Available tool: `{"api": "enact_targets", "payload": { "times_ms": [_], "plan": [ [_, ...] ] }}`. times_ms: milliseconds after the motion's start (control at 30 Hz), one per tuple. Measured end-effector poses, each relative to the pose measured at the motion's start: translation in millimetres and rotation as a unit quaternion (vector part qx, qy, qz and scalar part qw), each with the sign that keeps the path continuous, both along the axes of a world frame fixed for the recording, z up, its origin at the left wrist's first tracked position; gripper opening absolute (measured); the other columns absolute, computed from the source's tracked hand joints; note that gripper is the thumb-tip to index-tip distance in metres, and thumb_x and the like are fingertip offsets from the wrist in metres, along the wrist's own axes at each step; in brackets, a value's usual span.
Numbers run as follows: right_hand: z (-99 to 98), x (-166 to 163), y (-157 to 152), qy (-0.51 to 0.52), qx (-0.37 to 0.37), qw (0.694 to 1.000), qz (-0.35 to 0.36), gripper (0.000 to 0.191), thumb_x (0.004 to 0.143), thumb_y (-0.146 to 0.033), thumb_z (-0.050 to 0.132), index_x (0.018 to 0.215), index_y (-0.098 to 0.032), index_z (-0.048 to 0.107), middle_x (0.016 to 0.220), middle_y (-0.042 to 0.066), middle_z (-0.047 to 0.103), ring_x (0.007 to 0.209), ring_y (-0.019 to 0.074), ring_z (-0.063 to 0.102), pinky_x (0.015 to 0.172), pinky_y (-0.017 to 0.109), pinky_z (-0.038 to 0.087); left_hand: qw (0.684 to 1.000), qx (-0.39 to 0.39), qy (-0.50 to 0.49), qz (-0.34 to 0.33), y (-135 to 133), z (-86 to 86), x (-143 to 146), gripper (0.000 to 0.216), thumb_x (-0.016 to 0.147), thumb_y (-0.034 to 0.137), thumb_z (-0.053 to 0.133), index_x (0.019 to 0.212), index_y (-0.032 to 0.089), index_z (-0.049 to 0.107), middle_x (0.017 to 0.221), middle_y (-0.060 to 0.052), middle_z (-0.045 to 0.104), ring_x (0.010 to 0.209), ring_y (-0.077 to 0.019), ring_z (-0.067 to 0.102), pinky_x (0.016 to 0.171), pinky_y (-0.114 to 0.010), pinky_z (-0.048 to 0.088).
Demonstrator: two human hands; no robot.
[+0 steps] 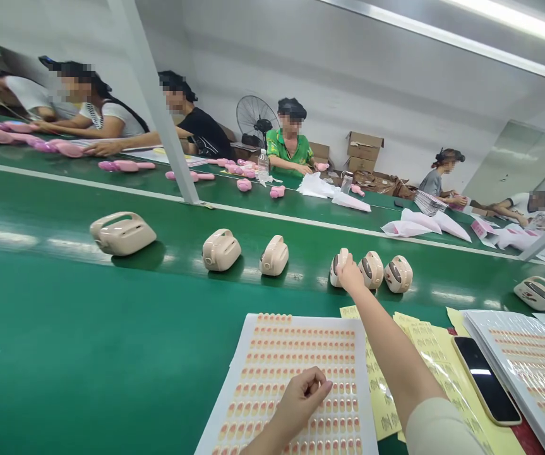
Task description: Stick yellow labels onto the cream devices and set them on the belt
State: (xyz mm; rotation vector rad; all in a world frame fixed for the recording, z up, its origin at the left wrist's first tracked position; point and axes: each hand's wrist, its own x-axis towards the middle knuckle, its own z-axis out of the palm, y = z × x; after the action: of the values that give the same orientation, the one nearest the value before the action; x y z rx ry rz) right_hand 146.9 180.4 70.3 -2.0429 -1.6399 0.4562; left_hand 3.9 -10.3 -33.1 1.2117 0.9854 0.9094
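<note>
Presently gripped by right hand (349, 273): small beige hard-plastic casing (337, 265) on green conveyor surface (64, 316); probably light, rigid, smooth, best held across sides. Left hand (300, 398) pinched together over white sticker sheet (295, 366) nearer than casing.

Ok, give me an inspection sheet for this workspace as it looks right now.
Surface: green belt, glossy.
Job's things: beige casing on the belt under right hand; sticker sheet under left hand.
Clutter: phone lying on yellow sheets; more casings along the belt.
Grip: right touching the casing, closure unclear; left pinched shut above the sheet, contents unclear.
Cables: nothing seen.
Surroundings: other people seated behind; fan; cardboard boxes.
</note>
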Motion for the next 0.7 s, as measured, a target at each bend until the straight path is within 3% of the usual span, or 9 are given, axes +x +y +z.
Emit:
{"api": "enact_targets", "payload": {
  "times_ms": [100, 200, 267, 367, 433, 500, 533, 600, 700],
  "plan": [
    [-5.0, 7.1, -0.5, 0.094, -0.043, 0.994, -0.044, 0.038, 0.088, -0.018, 0.033, 0.123, -0.004, 0.037, 0.114, 0.021, 0.052, 0.105, 0.0257, 0.052, 0.088, 0.038, 0.042, 1.0, -0.002, -0.028, -0.005, 2.3, -2.4, -1.5, 0.041, 0.064, 0.059, 0.063, 0.061, 0.019, 0.054, 0.046, 0.008, 0.034, 0.046, -0.0085, 0.028, 0.047, -0.023, 0.025],
    [-8.4, 21.2, -19.6, 0.214, -0.094, 0.971, -0.048, 0.032, 0.087, -0.015, 0.027, 0.112, -0.008, 0.045, 0.097, 0.014, 0.058, 0.087, 0.019, 0.06, 0.072, 0.031, 0.05, 0.997, -0.011, -0.074, 0.002, 7.6, -7.3, -0.4, 0.038, 0.063, 0.055, 0.068, 0.072, 0.019, 0.061, 0.051, 0.006, 0.042, 0.047, -0.0091, 0.036, 0.046, -0.022, 0.03],
    [-13.4, 21.5, -48.1, 0.295, -0.13, 0.946, -0.029, 0.031, 0.085, -0.015, 0.025, 0.103, -0.01, 0.051, 0.084, 0.009, 0.06, 0.076, 0.0149, 0.061, 0.065, 0.026, 0.052, 0.993, -0.024, -0.117, 0.019, 11.5, -10.5, -0.2, 0.043, 0.062, 0.054, 0.069, 0.09, 0.022, 0.062, 0.066, 0.002, 0.054, 0.056, -0.0125, 0.049, 0.048, -0.023, 0.038],
    [-23.7, 7.9, -108.1, 0.392, -0.178, 0.902, -0.002, 0.031, 0.084, -0.017, 0.028, 0.096, -0.012, 0.056, 0.074, 0.006, 0.06, 0.067, 0.0138, 0.06, 0.061, 0.026, 0.054, 0.98, -0.044, -0.19, 0.047, 13.6, -13.6, -4.3, 0.056, 0.064, 0.061, 0.064, 0.11, 0.03, 0.054, 0.099, -0.003, 0.063, 0.09, -0.0209, 0.059, 0.069, -0.03, 0.05],
    [-28.9, 0.1, -148.4, 0.441, -0.214, 0.872, 0.028, 0.028, 0.084, -0.021, 0.036, 0.097, -0.013, 0.059, 0.076, 0.006, 0.061, 0.067, 0.0151, 0.06, 0.059, 0.03, 0.055, 0.971, -0.065, -0.225, 0.048, 10.5, -14.5, -10.6, 0.057, 0.065, 0.068, 0.057, 0.108, 0.031, 0.056, 0.105, -0.002, 0.065, 0.102, -0.0253, 0.057, 0.08, -0.036, 0.049],
    [-31.2, 3.5, -180.5, 0.464, -0.242, 0.845, 0.11, 0.03, 0.084, -0.031, 0.042, 0.106, -0.018, 0.058, 0.089, 0.006, 0.062, 0.073, 0.0165, 0.061, 0.06, 0.032, 0.055, 0.964, -0.091, -0.247, 0.035, 5.5, -14.4, -18.5, 0.056, 0.066, 0.073, 0.05, 0.103, 0.032, 0.06, 0.104, -0.001, 0.068, 0.104, -0.0288, 0.057, 0.082, -0.04, 0.05],
    [-31.6, 10.7, -192.5, 0.445, -0.24, 0.85, 0.148, 0.033, 0.084, -0.036, 0.044, 0.11, -0.019, 0.058, 0.096, 0.007, 0.062, 0.078, 0.0172, 0.061, 0.063, 0.033, 0.054, 0.958, -0.108, -0.263, 0.029, 3.1, -13.9, -22.3, 0.056, 0.067, 0.074, 0.045, 0.103, 0.034, 0.061, 0.103, 0.001, 0.069, 0.104, -0.0295, 0.057, 0.082, -0.041, 0.05],
    [-32.5, 34.0, -208.7, 0.352, -0.193, 0.902, 0.16, 0.037, 0.084, -0.04, 0.045, 0.114, -0.02, 0.057, 0.108, 0.008, 0.059, 0.088, 0.0187, 0.06, 0.072, 0.035, 0.053, 0.939, -0.149, -0.309, 0.035, 0.3, -11.7, -28.0, 0.055, 0.071, 0.074, 0.039, 0.107, 0.038, 0.059, 0.102, 0.005, 0.07, 0.104, -0.0274, 0.058, 0.083, -0.041, 0.05],
    [-39.9, 72.9, -220.2, 0.184, -0.094, 0.978, 0.03, 0.035, 0.087, -0.035, 0.041, 0.11, -0.017, 0.061, 0.115, 0.01, 0.056, 0.103, 0.0218, 0.054, 0.089, 0.04, 0.046, 0.907, -0.218, -0.355, 0.069, 1.5, -4.0, -29.6, 0.055, 0.073, 0.07, 0.044, 0.118, 0.04, 0.053, 0.097, 0.005, 0.071, 0.096, -0.0232, 0.062, 0.072, -0.033, 0.053]
  ]
}}
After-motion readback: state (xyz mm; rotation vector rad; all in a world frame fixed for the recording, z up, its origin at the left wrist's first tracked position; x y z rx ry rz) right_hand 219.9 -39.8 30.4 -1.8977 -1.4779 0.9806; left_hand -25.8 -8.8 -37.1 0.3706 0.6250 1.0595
